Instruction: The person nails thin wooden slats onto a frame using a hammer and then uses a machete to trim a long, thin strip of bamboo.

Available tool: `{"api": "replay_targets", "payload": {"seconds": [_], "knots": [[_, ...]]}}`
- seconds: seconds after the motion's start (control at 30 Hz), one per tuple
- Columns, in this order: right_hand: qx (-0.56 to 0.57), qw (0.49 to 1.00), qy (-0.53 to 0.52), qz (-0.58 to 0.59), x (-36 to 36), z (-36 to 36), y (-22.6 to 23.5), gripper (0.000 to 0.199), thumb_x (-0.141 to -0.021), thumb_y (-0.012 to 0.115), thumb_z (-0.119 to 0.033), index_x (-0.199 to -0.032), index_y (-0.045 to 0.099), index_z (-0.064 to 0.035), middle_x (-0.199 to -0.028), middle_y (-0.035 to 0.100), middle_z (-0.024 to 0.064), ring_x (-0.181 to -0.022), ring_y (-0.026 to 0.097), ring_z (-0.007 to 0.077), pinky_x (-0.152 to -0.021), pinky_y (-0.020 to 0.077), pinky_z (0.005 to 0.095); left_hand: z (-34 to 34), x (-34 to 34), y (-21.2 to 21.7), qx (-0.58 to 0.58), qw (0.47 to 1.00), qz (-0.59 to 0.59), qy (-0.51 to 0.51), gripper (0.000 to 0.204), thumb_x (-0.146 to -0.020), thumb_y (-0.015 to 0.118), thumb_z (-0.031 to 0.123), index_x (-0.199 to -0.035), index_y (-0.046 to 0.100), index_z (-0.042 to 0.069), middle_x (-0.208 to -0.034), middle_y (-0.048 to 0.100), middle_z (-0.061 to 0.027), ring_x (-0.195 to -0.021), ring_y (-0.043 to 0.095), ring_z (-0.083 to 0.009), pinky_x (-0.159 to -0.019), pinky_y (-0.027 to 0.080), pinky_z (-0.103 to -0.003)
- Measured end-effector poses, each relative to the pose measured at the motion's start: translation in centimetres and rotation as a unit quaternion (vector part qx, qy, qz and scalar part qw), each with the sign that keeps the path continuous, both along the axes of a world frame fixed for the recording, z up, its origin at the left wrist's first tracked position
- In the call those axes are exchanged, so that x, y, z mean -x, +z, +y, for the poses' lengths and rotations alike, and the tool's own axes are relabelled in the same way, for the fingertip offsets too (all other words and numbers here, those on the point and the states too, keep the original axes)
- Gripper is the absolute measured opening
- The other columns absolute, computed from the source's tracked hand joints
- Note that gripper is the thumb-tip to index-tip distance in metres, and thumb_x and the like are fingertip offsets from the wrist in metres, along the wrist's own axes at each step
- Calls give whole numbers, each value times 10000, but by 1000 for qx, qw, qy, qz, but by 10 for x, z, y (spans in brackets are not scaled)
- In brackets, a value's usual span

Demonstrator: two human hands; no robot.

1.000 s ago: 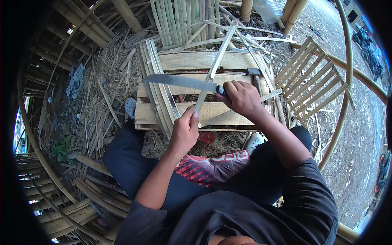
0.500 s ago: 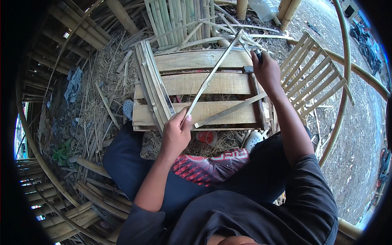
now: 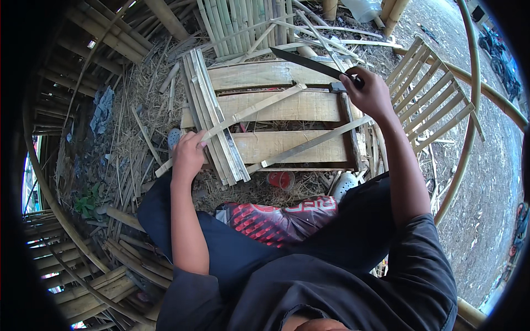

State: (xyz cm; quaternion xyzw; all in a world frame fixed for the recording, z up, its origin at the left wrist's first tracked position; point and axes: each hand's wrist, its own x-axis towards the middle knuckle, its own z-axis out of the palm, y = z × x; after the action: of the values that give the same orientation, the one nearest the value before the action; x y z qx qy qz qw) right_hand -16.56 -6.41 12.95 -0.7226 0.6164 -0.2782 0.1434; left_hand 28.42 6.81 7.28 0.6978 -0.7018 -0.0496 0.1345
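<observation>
My left hand grips the near end of a long thin bamboo strip that lies slanted across a low wooden slat bench. My right hand is raised over the bench's right end and holds a long dark knife by its handle, the blade pointing up and left, clear of the strip. A bundle of split bamboo strips lies across the bench's left end, just beside my left hand. A second loose strip slants over the front plank.
A slatted bamboo panel leans at the right, behind a curved bamboo pole. Stacked bamboo poles lie beyond the bench and more at lower left. Straw and offcuts cover the ground; a red cup sits under the bench.
The right hand took the knife off the strip and lifted it up and to the right. The left hand lowered the strip's far end leftward, flatter across the bench.
</observation>
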Motion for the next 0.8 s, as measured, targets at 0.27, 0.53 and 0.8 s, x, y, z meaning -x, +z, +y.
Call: {"api": "replay_targets", "payload": {"seconds": [0.27, 0.53, 0.8], "knots": [[-43, 997, -58, 13, 19, -16, -8, 482, -924, 673, -583, -1026, 791, -127, -888, 757, 148, -883, 737, 333, -819, 558, 437, -21, 60, -20, 134, 987, 65, -64, 561, -862, 777, 143, -1392, 610, 65, -1276, 641, -186, -1192, 599, -375, -1040, 474, -442], [-42, 997, -62, 29, 17, -13, 5, 486, -921, 665, -587, -1052, 796, -138, -896, 757, 155, -907, 736, 327, -851, 557, 449, -52, 72, -42, 89, 992, -39, -87, 485, -873, 690, 40, -1351, 643, 104, -1099, 679, -120, -1051, 651, -313, -933, 512, -429], [-77, 997, 22, 25, 64, -20, 14, 481, -946, 703, -506, -1101, 763, -55, -935, 767, 146, -860, 730, 233, -786, 558, 385, -57, 92, 1, -152, 981, 19, -118, 622, -869, 531, -94, -1433, 599, 160, -1186, 649, -144, -1112, 635, -312, -944, 513, -427]]}}
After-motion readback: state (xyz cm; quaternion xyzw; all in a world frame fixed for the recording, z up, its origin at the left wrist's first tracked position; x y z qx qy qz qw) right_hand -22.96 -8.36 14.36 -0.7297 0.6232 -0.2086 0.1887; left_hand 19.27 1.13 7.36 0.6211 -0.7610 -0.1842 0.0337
